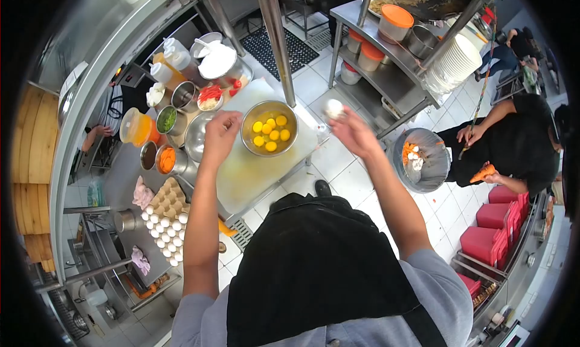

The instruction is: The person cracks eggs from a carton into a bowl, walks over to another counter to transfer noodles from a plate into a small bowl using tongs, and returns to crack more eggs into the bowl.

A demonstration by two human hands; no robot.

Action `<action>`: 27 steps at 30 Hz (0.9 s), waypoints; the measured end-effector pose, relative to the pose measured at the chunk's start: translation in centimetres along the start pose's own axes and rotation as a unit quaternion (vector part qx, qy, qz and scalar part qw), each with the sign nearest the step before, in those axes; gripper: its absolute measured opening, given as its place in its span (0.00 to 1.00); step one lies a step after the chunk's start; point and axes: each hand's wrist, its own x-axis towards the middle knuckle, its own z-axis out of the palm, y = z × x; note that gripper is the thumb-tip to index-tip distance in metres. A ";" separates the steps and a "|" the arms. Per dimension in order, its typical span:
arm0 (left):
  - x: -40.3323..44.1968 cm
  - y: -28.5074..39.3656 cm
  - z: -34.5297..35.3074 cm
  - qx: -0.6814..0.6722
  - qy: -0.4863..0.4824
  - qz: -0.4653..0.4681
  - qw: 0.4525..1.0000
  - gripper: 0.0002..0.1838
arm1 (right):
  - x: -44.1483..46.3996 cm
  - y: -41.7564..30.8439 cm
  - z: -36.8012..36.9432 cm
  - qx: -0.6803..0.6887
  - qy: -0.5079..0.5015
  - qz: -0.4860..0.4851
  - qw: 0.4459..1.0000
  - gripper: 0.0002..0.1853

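Observation:
A steel bowl with several raw egg yolks stands on the worn cutting board. Just left of its rim is my left hand, fingers bent together, with nothing visible in them. My right hand is stretched out to the right of the board, over the floor. At its fingertips is a white eggshell, slightly blurred; whether it is whole or broken is hard to tell. White eggs sit in a cardboard egg tray left of my left forearm.
A grey waste bin with scraps stands to the right, beside a co-worker holding a carrot. Bowls of chopped food and squeeze bottles crowd the left counter. A steel post rises behind the board. Red containers line the right.

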 end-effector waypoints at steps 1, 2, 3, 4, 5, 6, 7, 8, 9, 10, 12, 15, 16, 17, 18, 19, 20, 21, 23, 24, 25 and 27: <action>-0.5 0.8 0.3 0.002 0.000 -0.003 1.000 0.12 | -2.5 -1.4 -1.5 -0.019 0.028 -0.006 0.999 0.20; -1.0 2.3 1.0 0.084 -0.057 0.006 0.995 0.10 | -4.7 -2.6 -3.4 -0.052 0.088 -0.013 0.995 0.20; -1.2 3.2 1.4 0.164 -0.114 0.015 0.980 0.09 | -7.1 -3.8 -5.5 -0.086 0.148 -0.020 0.985 0.20; -1.3 1.5 2.6 0.181 -0.138 0.050 0.972 0.09 | -9.4 -4.8 -7.7 -0.108 0.198 -0.022 0.974 0.20; -1.3 0.1 3.8 0.180 -0.140 0.048 0.972 0.09 | -11.8 -5.8 -10.0 -0.129 0.248 -0.024 0.960 0.20; -1.2 -0.9 4.9 0.236 -0.155 0.080 0.956 0.10 | -13.9 -6.6 -12.6 -0.136 0.279 -0.035 0.950 0.20; -1.1 -1.4 5.4 0.291 -0.170 0.111 0.935 0.10 | -15.7 -7.2 -15.0 -0.142 0.308 -0.045 0.940 0.19; -0.9 -1.0 5.6 0.292 -0.173 0.110 0.934 0.10 | -17.3 -8.0 -16.8 -0.157 0.333 -0.049 0.929 0.19; -0.6 -0.3 5.6 0.326 -0.211 0.083 0.918 0.12 | -18.6 -8.7 -18.5 -0.171 0.357 -0.053 0.917 0.19; -0.4 0.3 5.8 0.358 -0.249 0.058 0.898 0.15 | -19.8 -9.3 -20.1 -0.165 0.362 -0.067 0.915 0.18; -0.1 0.4 5.8 0.371 -0.254 0.073 0.890 0.15 | -21.6 -10.6 -22.6 -0.163 0.390 -0.075 0.903 0.17; 0.3 0.4 5.8 0.399 -0.273 0.082 0.871 0.16 | -22.7 -11.4 -24.9 -0.142 0.385 -0.088 0.908 0.16; 0.5 0.3 6.0 0.412 -0.288 0.077 0.861 0.16 | -22.9 -11.4 -25.6 -0.143 0.383 -0.090 0.908 0.16; 0.5 0.3 6.2 0.414 -0.290 0.078 0.859 0.16 | -22.9 -11.2 -25.9 -0.140 0.384 -0.091 0.908 0.16; 0.3 0.3 6.3 0.429 -0.293 0.083 0.850 0.15 | -22.8 -11.0 -26.1 -0.137 0.392 -0.094 0.905 0.16; 0.2 0.3 6.3 0.444 -0.296 0.086 0.841 0.15 | -22.6 -10.8 -26.4 -0.135 0.400 -0.097 0.901 0.16; 0.2 0.1 6.3 0.446 -0.297 0.086 0.840 0.15 | -22.4 -10.5 -26.6 -0.132 0.399 -0.096 0.902 0.16; 0.1 -0.1 6.4 0.454 -0.296 0.088 0.835 0.14 | -22.1 -10.3 -26.8 -0.135 0.399 -0.092 0.902 0.16; 0.1 0.0 6.3 0.463 -0.297 0.089 0.831 0.14 | -21.7 -10.0 -27.2 -0.138 0.399 -0.086 0.902 0.16; 0.1 0.2 6.1 0.466 -0.311 0.087 0.823 0.13 | -21.4 -9.8 -27.3 -0.133 0.394 -0.083 0.906 0.17; 0.1 0.4 6.1 0.470 -0.326 0.086 0.816 0.13 | -21.2 -9.7 -27.4 -0.128 0.389 -0.080 0.909 0.17; 0.1 0.1 6.0 0.472 -0.327 0.086 0.814 0.13 | -21.0 -9.6 -27.9 -0.131 0.388 -0.077 0.909 0.17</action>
